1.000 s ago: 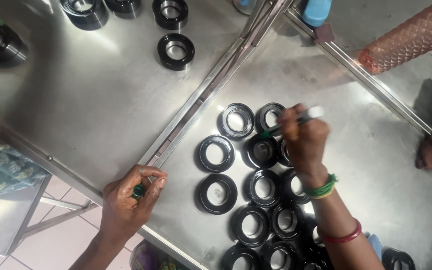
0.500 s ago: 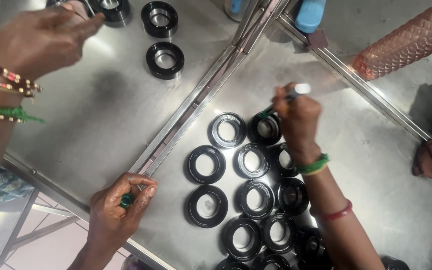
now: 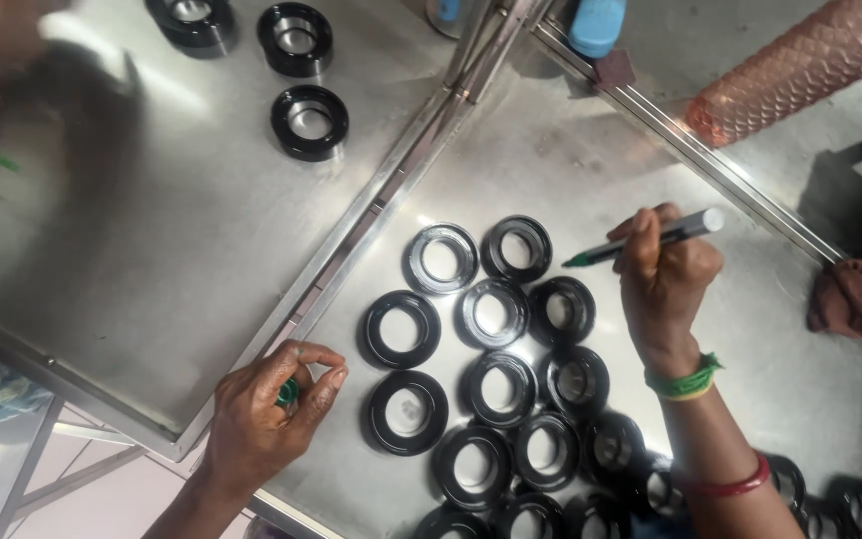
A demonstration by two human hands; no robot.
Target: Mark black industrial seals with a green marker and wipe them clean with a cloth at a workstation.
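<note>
My right hand (image 3: 665,284) holds the green pen (image 3: 641,240) tip-down over the black rings (image 3: 496,314) on the bench (image 3: 551,150), ready to mark, while my left hand (image 3: 266,414) pinches its cap (image 3: 288,391) near the bench's front edge.

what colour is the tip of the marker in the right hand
Green; the marker has a grey barrel, seen in the head view, held in the right hand.
</note>
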